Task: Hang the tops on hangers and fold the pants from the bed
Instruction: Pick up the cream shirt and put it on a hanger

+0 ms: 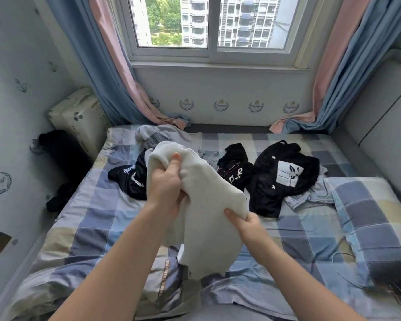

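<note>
Both hands are on the white garment point(206, 205), held up over the bed point(97, 218); top or pants, I cannot tell. The left hand point(166, 188) has a fistful of the cloth, fingers curled tight, thumb pressed up into the fold at the top. The right hand point(245, 224), lower and nearer the body, pinches an edge of the same cloth between thumb and curled fingers. The cloth bunches between the two grips and hangs below them, its tail over a grey garment point(164, 281) with a lettered strip at the near edge of the bed.

Well off to the left of the grip, by the wall, a pale box point(79, 114) stands with a black bundle point(56, 147) in front of it. Just left of the left hand, partly behind the white cloth, a black garment with white lettering point(125, 177) lies crumpled on the checked sheet. Beyond the grip, toward the window point(208, 26), a grey-blue garment point(153, 136) sits in a heap. Right of the grip comes a small black piece with pink lettering point(235, 167). Touching it further right is a black top with a white square print point(285, 174), lying over a pale blue garment point(310, 195). Far right, a checked pillow point(368, 216), and near it a thin wire loop point(343, 256), too blurred to identify.
</note>
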A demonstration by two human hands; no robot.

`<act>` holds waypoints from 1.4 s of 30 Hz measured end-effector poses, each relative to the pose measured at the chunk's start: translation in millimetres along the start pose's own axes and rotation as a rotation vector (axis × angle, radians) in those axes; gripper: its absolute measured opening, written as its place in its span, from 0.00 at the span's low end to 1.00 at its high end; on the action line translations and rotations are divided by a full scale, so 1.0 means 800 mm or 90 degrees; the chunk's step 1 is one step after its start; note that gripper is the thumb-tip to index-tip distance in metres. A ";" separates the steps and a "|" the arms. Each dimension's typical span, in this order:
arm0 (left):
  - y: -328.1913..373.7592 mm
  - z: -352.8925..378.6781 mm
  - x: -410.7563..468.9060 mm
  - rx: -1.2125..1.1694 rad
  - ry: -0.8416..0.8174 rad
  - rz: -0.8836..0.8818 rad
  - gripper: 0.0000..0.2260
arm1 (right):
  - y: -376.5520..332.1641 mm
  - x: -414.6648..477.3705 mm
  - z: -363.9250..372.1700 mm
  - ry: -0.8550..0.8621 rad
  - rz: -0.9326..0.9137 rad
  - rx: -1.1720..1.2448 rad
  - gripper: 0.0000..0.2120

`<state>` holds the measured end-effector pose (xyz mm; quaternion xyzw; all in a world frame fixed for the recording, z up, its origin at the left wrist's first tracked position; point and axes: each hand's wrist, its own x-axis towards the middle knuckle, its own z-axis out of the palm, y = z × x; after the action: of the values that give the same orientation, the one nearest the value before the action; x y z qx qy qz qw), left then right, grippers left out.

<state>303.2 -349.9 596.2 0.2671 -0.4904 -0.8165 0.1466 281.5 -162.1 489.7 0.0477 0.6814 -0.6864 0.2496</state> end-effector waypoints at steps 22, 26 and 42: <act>-0.090 -0.012 -0.026 0.503 -0.295 0.105 0.28 | -0.180 -0.012 0.009 0.052 -0.133 0.092 0.08; -0.088 -0.006 -0.027 0.493 -0.289 0.205 0.28 | -0.199 -0.034 0.012 -0.023 -0.133 0.144 0.10; -0.057 -0.009 -0.004 0.345 -0.179 0.137 0.24 | -0.152 -0.051 -0.011 -0.009 -0.341 -0.121 0.12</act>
<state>311.4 -331.6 554.2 0.1274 -0.7306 -0.6652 0.0864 265.4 -148.7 616.3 -0.1627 0.7292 -0.6613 0.0673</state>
